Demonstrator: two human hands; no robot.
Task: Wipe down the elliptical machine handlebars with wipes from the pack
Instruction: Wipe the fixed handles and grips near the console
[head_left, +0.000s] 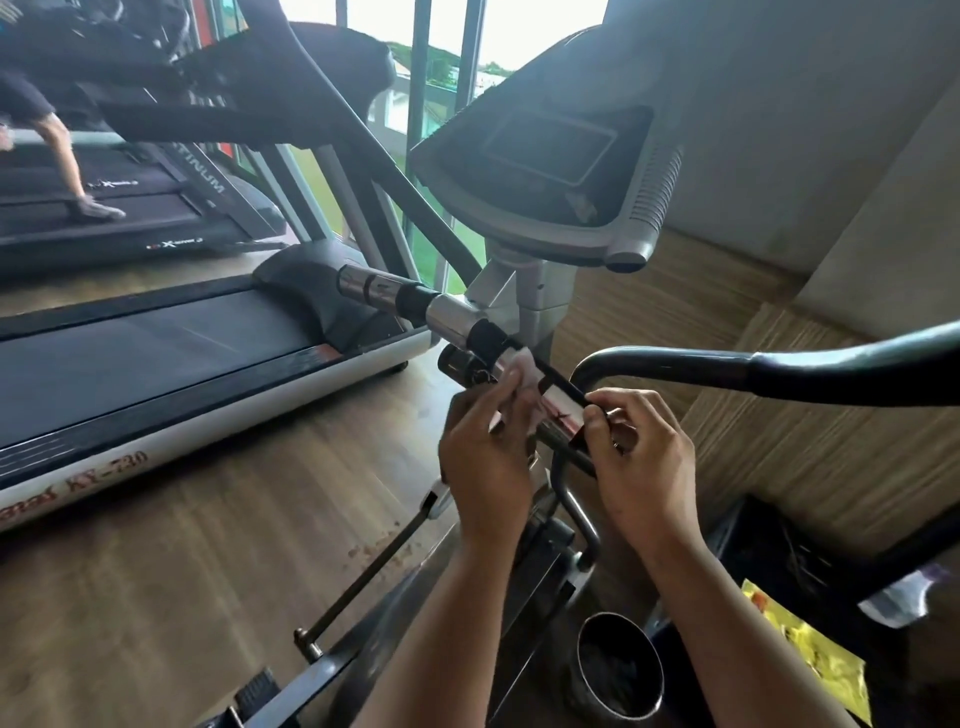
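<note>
Left hand: I am watching my left hand (483, 457) curling its fingers (506, 400) round a white wipe (524, 371) and pressing it against the handlebar (457, 314).
Right hand: my right hand (644, 467) is pinching the chrome section of the same bar between thumb and fingers, just beside the wipe.
Wipe: it is lying over the bar, next to a black collar.
Pack: the yellow pack (810, 654) is lying at lower right, well apart from both hands.
Nearby: a metal cup (618, 670) is standing between my forearms; a treadmill (156, 353) is stretching along my left.
</note>
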